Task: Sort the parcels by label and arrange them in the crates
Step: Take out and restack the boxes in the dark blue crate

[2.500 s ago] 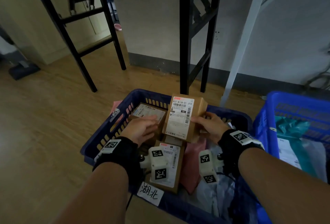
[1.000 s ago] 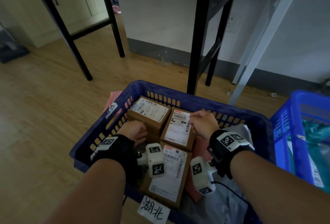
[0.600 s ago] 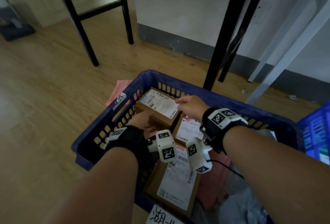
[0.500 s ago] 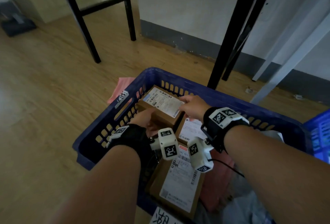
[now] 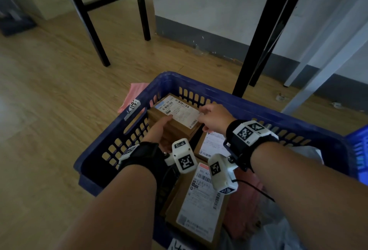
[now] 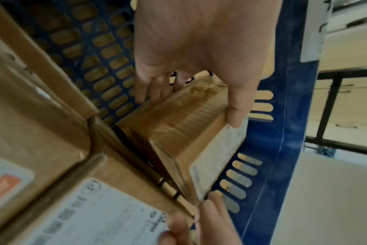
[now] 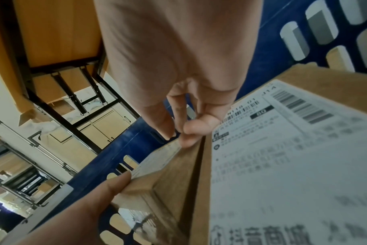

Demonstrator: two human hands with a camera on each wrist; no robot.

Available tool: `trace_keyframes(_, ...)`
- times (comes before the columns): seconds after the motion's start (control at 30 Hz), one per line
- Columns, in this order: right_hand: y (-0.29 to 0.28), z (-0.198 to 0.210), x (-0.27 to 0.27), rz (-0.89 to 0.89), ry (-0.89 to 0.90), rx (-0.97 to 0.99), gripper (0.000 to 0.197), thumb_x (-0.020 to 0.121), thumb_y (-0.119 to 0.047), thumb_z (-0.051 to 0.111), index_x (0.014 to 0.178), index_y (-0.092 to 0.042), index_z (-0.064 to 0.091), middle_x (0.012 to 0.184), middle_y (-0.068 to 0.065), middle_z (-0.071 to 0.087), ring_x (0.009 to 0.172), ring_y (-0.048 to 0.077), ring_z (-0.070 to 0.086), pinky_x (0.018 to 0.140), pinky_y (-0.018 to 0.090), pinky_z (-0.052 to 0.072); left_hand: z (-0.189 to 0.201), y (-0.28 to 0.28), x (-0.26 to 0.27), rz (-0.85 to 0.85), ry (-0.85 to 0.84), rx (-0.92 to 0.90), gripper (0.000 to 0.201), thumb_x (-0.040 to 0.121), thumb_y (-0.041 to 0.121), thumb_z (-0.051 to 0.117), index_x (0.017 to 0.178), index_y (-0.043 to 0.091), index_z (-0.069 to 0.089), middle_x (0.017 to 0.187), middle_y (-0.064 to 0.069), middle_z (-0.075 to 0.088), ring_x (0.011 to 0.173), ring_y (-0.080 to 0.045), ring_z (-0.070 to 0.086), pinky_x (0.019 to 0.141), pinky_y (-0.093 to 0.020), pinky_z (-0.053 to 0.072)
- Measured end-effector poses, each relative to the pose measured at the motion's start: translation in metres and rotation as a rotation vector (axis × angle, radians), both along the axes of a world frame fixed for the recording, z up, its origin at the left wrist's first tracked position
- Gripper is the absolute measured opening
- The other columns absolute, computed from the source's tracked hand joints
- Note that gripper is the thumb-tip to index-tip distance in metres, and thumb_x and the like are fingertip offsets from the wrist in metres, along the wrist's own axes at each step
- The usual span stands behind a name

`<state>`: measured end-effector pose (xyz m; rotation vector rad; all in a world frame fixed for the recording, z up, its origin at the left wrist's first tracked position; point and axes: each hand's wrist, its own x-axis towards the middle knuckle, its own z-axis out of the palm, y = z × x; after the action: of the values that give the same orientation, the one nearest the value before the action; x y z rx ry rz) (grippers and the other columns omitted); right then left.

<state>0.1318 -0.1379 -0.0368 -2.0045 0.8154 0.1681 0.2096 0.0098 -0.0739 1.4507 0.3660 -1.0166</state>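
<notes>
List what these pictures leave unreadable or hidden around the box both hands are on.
- Box label text: head view, too small and blurred to read.
- Left hand fingers: head view, hidden under the box; left wrist view shows them curled round it.
- Handwritten tag on the dark blue crate: head view, cut off by the bottom edge.
- Box beside it: head view, mostly covered by the right hand and its wrist.

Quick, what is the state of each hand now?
Left hand: grips the far cardboard box, thumb on its label.
Right hand: pinches the same box's right corner.
</notes>
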Motion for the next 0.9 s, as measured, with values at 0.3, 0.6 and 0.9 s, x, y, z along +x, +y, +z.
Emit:
trace_keyframes(0.3,0.005,0.026,-0.017,-0.070,-0.092,0.107,0.038,0.092,-0.010,0.056,0.130,-0.013,0.056,0.085,-0.002,0.063,0.078,0.019,0.070,0.081,0.035,0.059,0.016,0.019,-0.002,0.006,-0.006,0.022,0.095,0.045,0.050,0.082,0.131,0.019,0.053,0.120,-0.012,0.064,0.106,-0.032,0.062,0.071,-0.038,0.052)
trace_keyframes(0.6,0.005,0.067,-0.072,-0.217,-0.229,0.133,0.024,0.094,-0.015,0.056,0.117,-0.014,0.062,0.092,0.004,0.067,0.076,0.015,0.065,0.075,0.032,0.058,0.082,0.040,-0.021,-0.042,-0.096,-0.036,0.086,0.057,0.053,0.076,0.133,0.023,0.052,0.125,-0.010,0.062,0.112,-0.031,0.059,0.085,-0.042,0.051)
trace_keyframes(0.9,-0.006,0.114,-0.133,-0.309,-0.299,0.302,0.019,0.092,-0.036,0.061,0.098,-0.017,0.064,0.096,0.005,0.067,0.083,0.016,0.062,0.065,0.027,0.050,0.155,0.025,-0.083,-0.089,-0.208,-0.196,0.021,0.089,0.032,0.062,0.095,0.012,0.060,0.091,-0.012,0.067,0.081,-0.025,0.062,0.073,-0.036,0.051)
